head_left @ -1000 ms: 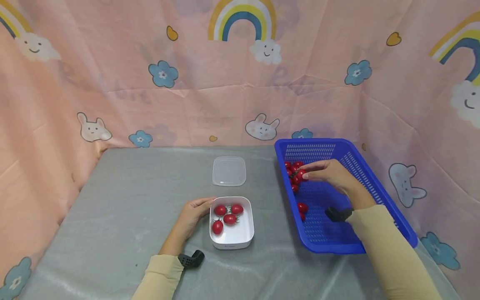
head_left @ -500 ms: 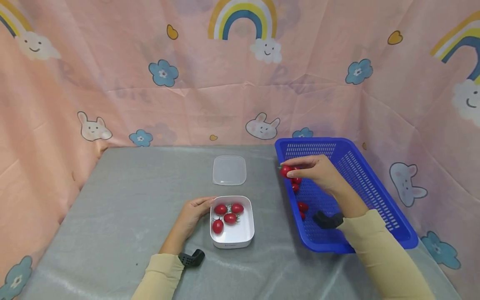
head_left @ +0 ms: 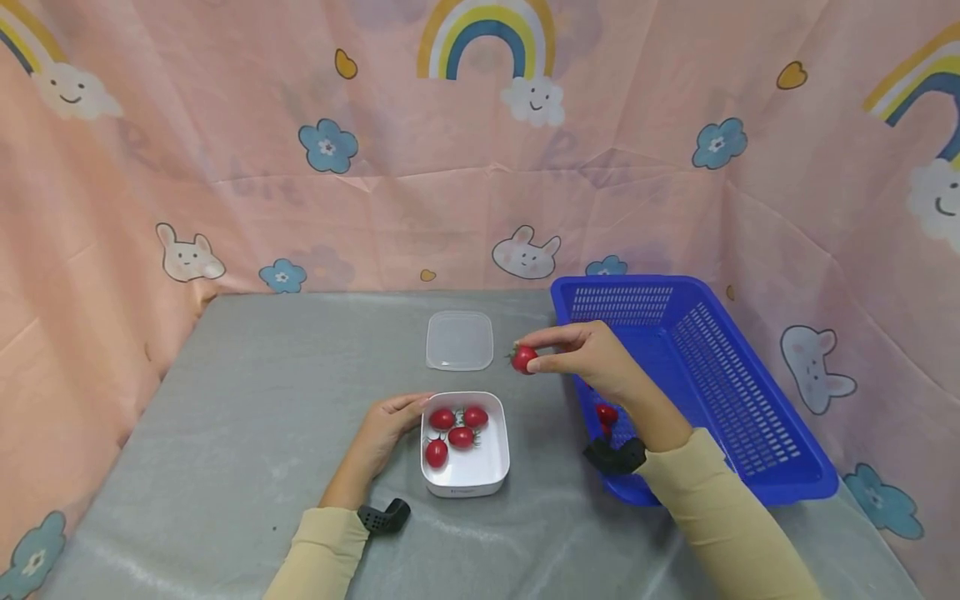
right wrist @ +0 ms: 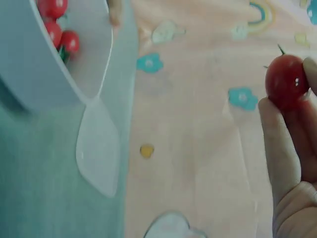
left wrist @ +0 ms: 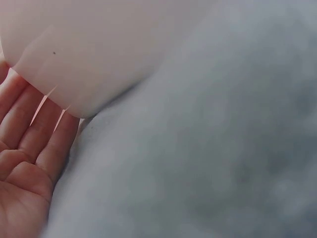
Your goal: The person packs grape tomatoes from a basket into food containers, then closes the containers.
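Observation:
In the head view my right hand pinches a red cherry tomato between thumb and fingers, in the air left of the blue basket. Its green stem points away from the palm in the right wrist view. My left hand rests against the left side of a small white box, fingertips at its back-left corner. Its fingers look mostly straight in the left wrist view, tips hidden behind the box. Several cherry tomatoes lie inside the box, towards the left and back.
A translucent lid lies flat on the grey cloth behind the box. More cherry tomatoes show at the basket's left side, partly covered by the right arm. A pink patterned curtain closes off the back and sides.
My right hand has lifted a cherry tomato out of the blue basket and carried it left over the basket's rim. My left hand and the white box have stayed in place.

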Demonstrator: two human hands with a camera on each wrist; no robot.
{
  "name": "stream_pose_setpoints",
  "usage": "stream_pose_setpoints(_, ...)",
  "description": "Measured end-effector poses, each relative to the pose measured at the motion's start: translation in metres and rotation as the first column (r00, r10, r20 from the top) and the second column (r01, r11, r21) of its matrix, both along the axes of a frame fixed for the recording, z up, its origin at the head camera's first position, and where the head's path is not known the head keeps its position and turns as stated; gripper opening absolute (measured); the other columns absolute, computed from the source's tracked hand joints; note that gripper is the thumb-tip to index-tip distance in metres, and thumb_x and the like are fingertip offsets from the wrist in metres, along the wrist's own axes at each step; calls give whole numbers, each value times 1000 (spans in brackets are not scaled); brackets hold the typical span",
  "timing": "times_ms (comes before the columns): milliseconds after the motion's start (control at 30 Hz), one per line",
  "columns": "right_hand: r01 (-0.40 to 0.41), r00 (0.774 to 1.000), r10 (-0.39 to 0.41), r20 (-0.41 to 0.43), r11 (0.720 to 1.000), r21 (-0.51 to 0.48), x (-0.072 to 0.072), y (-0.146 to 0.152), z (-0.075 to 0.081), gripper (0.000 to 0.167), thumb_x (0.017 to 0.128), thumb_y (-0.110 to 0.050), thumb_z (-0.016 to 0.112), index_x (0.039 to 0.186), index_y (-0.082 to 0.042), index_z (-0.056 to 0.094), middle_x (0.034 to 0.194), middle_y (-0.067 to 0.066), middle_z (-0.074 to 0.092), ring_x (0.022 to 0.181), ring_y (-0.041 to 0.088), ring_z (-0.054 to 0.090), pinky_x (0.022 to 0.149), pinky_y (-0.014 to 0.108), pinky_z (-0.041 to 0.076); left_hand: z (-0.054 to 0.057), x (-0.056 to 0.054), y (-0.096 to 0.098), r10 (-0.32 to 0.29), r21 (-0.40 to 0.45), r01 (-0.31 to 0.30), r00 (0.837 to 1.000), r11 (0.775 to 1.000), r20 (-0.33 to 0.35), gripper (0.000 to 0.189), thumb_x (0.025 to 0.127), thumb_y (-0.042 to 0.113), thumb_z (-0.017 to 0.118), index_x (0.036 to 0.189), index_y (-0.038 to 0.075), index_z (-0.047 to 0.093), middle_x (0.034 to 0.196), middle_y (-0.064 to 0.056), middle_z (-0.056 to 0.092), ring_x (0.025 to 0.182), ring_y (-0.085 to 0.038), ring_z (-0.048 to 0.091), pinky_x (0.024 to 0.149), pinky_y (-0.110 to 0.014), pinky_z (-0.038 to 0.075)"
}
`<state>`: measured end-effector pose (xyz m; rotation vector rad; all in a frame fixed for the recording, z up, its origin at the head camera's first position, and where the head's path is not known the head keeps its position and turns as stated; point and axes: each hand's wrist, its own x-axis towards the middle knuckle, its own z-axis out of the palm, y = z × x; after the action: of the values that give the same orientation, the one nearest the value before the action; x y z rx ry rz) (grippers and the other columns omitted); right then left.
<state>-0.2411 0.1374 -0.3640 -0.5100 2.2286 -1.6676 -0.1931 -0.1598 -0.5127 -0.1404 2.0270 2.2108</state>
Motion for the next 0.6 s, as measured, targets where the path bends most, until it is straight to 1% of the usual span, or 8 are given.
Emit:
stream_pose_setpoints(67,-20,1000,20,5,1000,-2,6,-7,-1,35,82,-14,81,114,-1,73,101,-2,78,107,16,66,94,36,55,0,0,0,1,2,-1,1000,1000,2,36,95,14,65,122,-11,64,113,-4,74,98,0,67,90,-19,52)
stream_pose_setpoints(167,-35,999,35,20,999,10,16,-17,-1,37,82,-19,82,114,-4,74,102,3,78,116,20,64,103,46,50,0,0,-1,4,6,-4,1000,1000,-1,37,95,13,64,122,-12,63,114,-6,74,98,0,67,90,-20,52)
stream_pose_setpoints(267,-29,999,29,32,999,22,26,-25,-2,36,81,-21,83,113,-7,75,103,6,78,120,23,63,107,52,46,1,0,0,16,10,-16,1000,1000,4,35,95,11,63,121,-12,63,115,-8,74,97,0,67,90,-20,53)
stream_pose_setpoints(367,-2,999,0,36,999,36,35,-32,-4,35,80,-22,83,111,-9,77,106,5,77,122,23,62,108,52,46,1,0,0,18,-5,-18,1000,1000,2,34,95,12,63,121,-11,64,116,-9,73,98,-1,67,90,-20,53)
stream_pose_setpoints(467,32,999,-33,18,998,61,44,-38,-4,33,79,-23,84,109,-11,78,109,4,77,121,22,63,104,48,49,1,0,1,11,-12,-11,1000,1000,-4,34,96,12,63,121,-11,65,118,-11,73,98,-1,67,90,-20,53)
stream_pose_setpoints(533,49,999,-49,4,996,74,47,-41,-4,31,79,-23,84,108,-13,78,109,4,76,120,22,64,102,47,51,1,0,1,10,-6,-10,1000,1000,-6,34,96,12,63,121,-11,65,118,-10,73,98,-1,67,90,-20,53)
stream_pose_setpoints(600,59,998,-58,-7,995,82,49,-44,-5,30,79,-23,84,107,-12,78,108,4,77,119,23,64,103,49,50,1,0,1,14,3,-14,1000,1000,-7,34,96,11,63,121,-12,65,116,-9,73,98,-1,67,90,-20,53)
